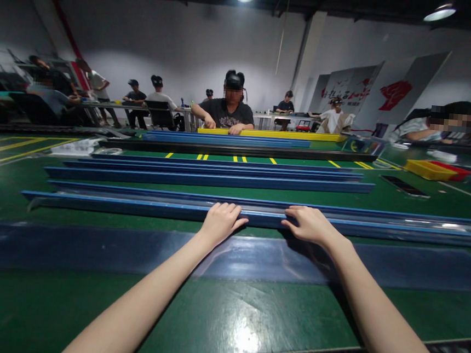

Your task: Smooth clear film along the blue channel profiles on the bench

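A long blue channel strip lies across the green table, with clear film showing inside its trough. My left hand grips its near wall left of the middle, fingers over the top edge and thumb on the near side. To the right, my right hand is curled over the same wall, its fingertips on the strip and its thumb in front. A gap of bare strip separates the two hands. Nearer to me, a flat sheet of clear plastic film stretches across the table beneath my forearms.
Further blue strips lie beyond, then a black strip. A co-worker across the table handles a yellow strip. A phone and a yellow tray lie at the right.
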